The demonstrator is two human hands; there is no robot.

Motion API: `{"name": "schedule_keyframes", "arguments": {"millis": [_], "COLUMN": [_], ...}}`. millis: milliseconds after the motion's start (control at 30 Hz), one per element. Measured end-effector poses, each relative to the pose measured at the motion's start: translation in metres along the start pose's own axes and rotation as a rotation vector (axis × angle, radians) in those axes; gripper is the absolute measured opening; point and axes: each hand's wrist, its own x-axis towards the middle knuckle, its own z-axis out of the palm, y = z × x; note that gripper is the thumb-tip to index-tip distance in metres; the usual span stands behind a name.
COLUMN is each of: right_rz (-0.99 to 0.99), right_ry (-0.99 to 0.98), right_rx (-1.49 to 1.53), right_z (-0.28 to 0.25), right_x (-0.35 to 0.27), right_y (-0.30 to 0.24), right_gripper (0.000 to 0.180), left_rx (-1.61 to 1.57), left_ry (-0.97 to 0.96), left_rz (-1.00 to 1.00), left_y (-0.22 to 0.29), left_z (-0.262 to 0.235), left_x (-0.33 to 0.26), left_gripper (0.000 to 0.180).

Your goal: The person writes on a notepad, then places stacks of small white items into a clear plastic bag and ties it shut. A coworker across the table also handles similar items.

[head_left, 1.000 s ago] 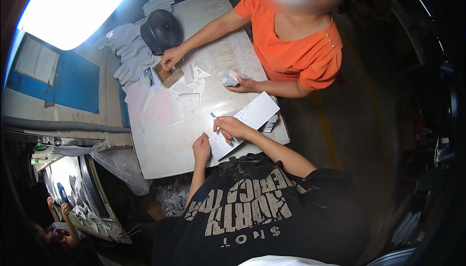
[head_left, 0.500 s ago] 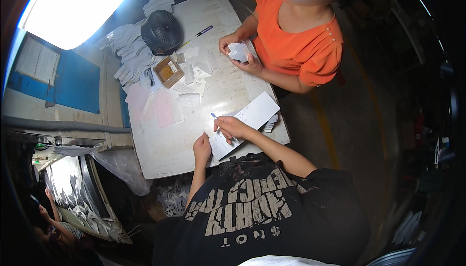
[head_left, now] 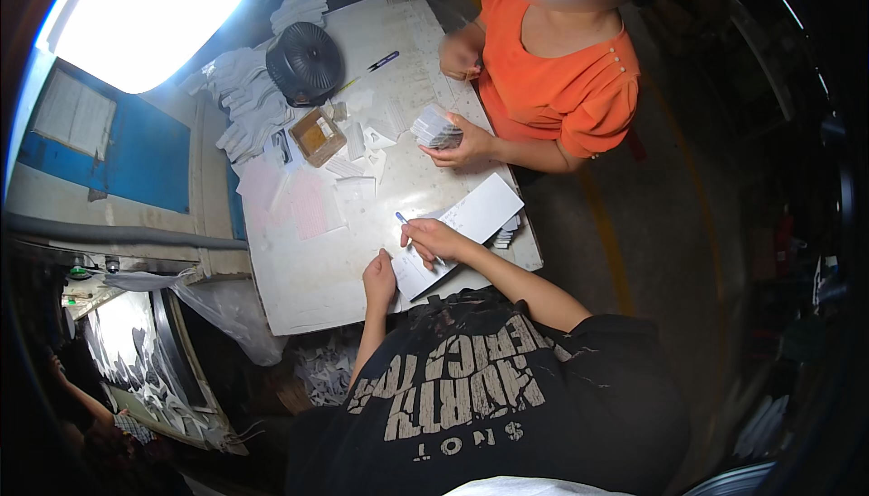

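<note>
Grasping a pen point(head_left: 400, 217), the right hand point(head_left: 429, 240) is over the white pad point(head_left: 487, 207) on the desk point(head_left: 303, 288), seemingly written only partly, while the left hand point(head_left: 379, 279) curls at its edge, grip unclear.

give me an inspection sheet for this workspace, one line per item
Surface: pale table, marked in places.
Things in hand: long white pad on the table; blue-ended pen.
Clutter: black fan, open brown box, pink sheets, white cut pieces.
Hands: right hand holds the pen over the pad; left hand curled at its left end, grip unclear.
Cables: thin wires, lower left.
Surroundings: bright lamp; co-worker in orange holding a stack.
</note>
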Motion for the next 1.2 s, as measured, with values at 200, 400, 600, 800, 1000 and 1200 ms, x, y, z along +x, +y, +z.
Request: {"name": "schedule_keyframes", "arguments": {"millis": [200,400,600,800,1000,1200], "right_rz": [0.037,-0.008,-0.046,0.059,0.185,0.175], "right_ry": [0.126,0.123,-0.052,0.119,0.200,0.361], "right_rx": [-0.121,-0.173,-0.013,-0.118,-0.230,-0.294], "right_z": [0.009,0.048,0.075,0.089,0.100,0.108], "right_x": [0.007,0.011,0.011,0.019,0.036,0.042], "right_y": [0.000,-0.012,-0.021,0.014,0.075,0.063], "right_gripper": [0.037,0.037,0.038,0.041,0.047,0.044], "left_rx": [-0.239,-0.631,-0.783,-0.589,0.127,0.637], "left_ry": [-0.354,-0.410,-0.159,0.214,0.516,0.666], "left_rz": [0.002,-0.183,0.012,0.102,0.182,0.110], "left_y": [-0.014,0.015,0.000,-0.053,-0.079,-0.036], "left_z": [-0.030,-0.060,-0.121,-0.197,-0.197,-0.159], "left_x": [0.001,-0.020,-0.010,0.003,0.012,-0.004], "left_gripper": [0.024,0.025,0.027,0.020,0.023,0.030]}}
